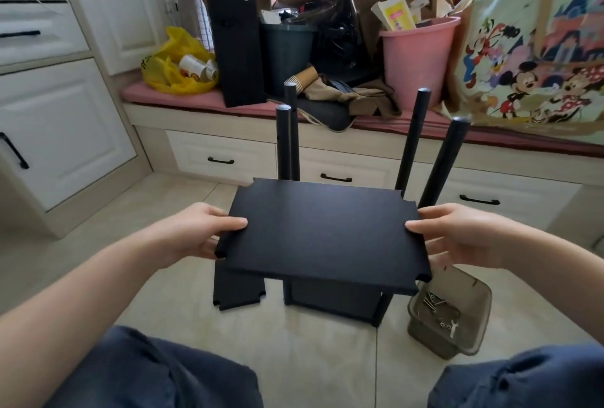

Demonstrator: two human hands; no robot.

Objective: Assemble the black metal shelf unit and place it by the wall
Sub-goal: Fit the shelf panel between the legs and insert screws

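Black shelf panel (322, 234) level, corners notched – above frame's four upright poles (415, 136).

Black shelf panel (323, 234), pink bucket (416, 58), yellow bag (170, 61).

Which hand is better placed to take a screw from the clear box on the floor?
Right. The right hand holds the black panel almost directly above the clear box of screws; the left hand grips the opposite edge, away from it.

Both bare forearms reached forward from the lower corners. The left hand (199, 231) and right hand (457, 234) gripped opposite short edges of the black shelf panel (323, 237), thumbs lying on top, fingers (439, 249) curled underneath.
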